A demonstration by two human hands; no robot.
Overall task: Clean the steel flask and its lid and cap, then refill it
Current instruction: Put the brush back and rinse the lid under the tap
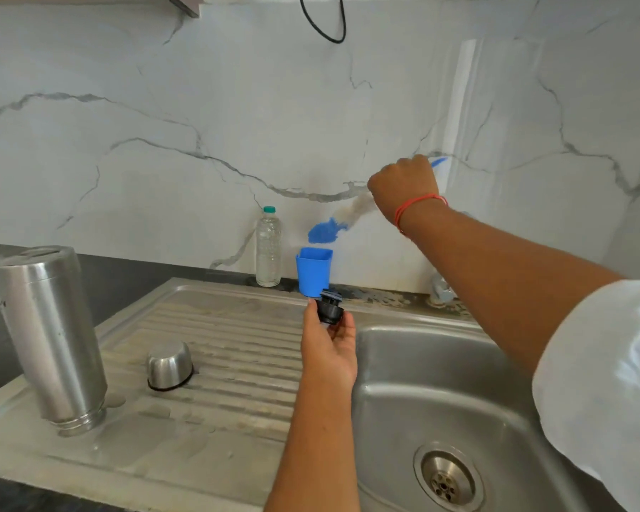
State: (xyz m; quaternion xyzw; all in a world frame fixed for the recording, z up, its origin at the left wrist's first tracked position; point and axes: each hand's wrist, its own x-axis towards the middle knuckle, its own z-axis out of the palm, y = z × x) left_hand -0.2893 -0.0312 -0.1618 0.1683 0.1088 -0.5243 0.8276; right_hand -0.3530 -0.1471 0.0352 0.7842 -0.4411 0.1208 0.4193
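Over the sink, hands grip lid and brush.

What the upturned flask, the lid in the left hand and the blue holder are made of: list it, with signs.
Flask: steel, brushed, by its grey sheen and streaked reflections. Lid, pinched by the left hand: probably moulded plastic, matt black, no shine. Blue holder: likely plastic, uniform opaque colour, thin walls.

Left hand low, pinching, right hand raised (fingers curled)
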